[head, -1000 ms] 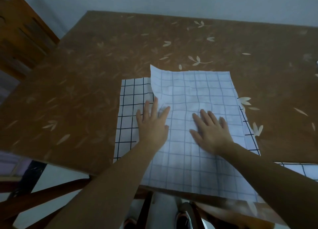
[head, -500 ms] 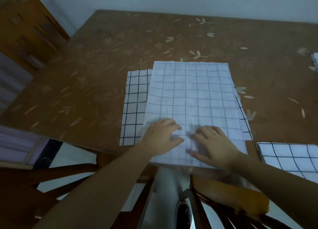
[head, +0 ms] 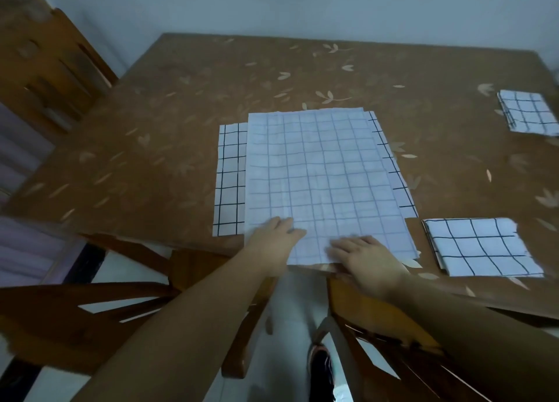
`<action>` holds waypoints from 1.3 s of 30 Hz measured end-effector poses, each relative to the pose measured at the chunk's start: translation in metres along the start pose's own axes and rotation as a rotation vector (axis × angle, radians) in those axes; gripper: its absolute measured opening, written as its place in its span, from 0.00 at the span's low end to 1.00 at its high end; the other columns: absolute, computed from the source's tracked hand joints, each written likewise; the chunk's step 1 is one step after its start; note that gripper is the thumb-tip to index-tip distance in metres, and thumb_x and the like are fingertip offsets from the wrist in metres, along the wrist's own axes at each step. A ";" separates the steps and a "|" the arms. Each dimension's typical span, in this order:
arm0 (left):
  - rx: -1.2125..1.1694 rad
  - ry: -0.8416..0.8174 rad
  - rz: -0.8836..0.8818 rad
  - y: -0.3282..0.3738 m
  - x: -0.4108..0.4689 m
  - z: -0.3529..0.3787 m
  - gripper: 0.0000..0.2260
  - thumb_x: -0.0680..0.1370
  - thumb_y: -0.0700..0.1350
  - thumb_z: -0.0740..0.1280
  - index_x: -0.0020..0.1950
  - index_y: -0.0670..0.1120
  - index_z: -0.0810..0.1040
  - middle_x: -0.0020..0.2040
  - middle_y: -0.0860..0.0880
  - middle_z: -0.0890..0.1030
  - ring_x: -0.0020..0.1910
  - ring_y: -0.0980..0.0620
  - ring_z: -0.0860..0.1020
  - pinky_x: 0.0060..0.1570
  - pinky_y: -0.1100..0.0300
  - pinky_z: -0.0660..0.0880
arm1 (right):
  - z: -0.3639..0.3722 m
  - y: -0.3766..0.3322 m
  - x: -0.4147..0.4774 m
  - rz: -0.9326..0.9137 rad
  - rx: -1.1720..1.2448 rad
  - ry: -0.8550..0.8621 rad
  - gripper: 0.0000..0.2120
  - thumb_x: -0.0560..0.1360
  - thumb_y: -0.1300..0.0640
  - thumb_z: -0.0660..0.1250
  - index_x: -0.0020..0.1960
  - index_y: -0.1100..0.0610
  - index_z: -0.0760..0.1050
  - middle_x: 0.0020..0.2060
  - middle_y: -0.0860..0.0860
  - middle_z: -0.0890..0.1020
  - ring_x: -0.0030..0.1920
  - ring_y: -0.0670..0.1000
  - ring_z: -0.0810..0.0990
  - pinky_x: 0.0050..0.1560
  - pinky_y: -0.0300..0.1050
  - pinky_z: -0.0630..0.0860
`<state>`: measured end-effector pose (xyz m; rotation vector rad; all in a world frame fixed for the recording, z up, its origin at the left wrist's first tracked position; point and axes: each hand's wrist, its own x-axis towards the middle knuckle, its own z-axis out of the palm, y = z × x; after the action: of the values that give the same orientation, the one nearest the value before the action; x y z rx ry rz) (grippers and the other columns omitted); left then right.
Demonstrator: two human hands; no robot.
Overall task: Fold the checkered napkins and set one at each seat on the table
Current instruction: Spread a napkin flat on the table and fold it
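- Napkin under the right hand: white with a faint blue-grey grid on top, and a bold black grid on its side strips.
- Folded napkin right of that hand: white, black grid.
- Table: brown, pale leaf print.
- Chair: brown wood.

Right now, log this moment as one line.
left hand on napkin edge | right hand on napkin edge | two folded napkins at right
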<state>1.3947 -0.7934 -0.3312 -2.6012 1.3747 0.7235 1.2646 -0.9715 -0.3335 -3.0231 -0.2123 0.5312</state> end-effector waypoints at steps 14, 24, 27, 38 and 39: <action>-0.595 0.266 -0.149 -0.030 -0.036 -0.002 0.05 0.80 0.49 0.63 0.51 0.55 0.79 0.50 0.53 0.81 0.51 0.55 0.78 0.50 0.59 0.75 | -0.022 0.001 -0.004 0.183 0.022 0.093 0.13 0.77 0.47 0.59 0.57 0.51 0.73 0.55 0.49 0.78 0.57 0.53 0.76 0.55 0.46 0.64; -0.591 0.317 -0.176 -0.060 -0.098 -0.046 0.04 0.75 0.45 0.68 0.48 0.52 0.82 0.42 0.57 0.79 0.45 0.56 0.78 0.44 0.61 0.75 | -0.084 0.020 -0.042 0.407 0.363 0.070 0.13 0.74 0.55 0.68 0.32 0.50 0.71 0.31 0.46 0.77 0.35 0.47 0.76 0.34 0.41 0.70; -0.541 0.336 -0.165 -0.064 -0.114 -0.048 0.06 0.76 0.44 0.69 0.50 0.46 0.84 0.40 0.57 0.79 0.43 0.59 0.77 0.38 0.68 0.70 | -0.096 0.016 -0.055 0.423 0.373 0.056 0.14 0.74 0.58 0.68 0.31 0.50 0.72 0.29 0.46 0.75 0.31 0.44 0.72 0.31 0.37 0.66; -0.904 0.502 -0.164 -0.061 -0.120 -0.053 0.06 0.79 0.45 0.66 0.43 0.47 0.78 0.45 0.52 0.79 0.34 0.59 0.73 0.38 0.61 0.68 | -0.098 0.028 -0.098 0.514 0.816 0.185 0.09 0.73 0.60 0.71 0.39 0.67 0.79 0.30 0.52 0.77 0.31 0.49 0.73 0.35 0.43 0.67; -0.917 0.517 -0.167 -0.061 -0.117 -0.054 0.06 0.79 0.45 0.66 0.43 0.46 0.78 0.46 0.52 0.79 0.35 0.60 0.73 0.40 0.60 0.68 | -0.098 0.031 -0.099 0.522 0.911 0.217 0.07 0.74 0.61 0.70 0.40 0.65 0.80 0.32 0.52 0.80 0.33 0.50 0.76 0.36 0.42 0.69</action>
<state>1.4071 -0.6872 -0.2369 -3.7844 1.0213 0.8284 1.2098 -1.0205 -0.2109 -2.1700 0.6600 0.2131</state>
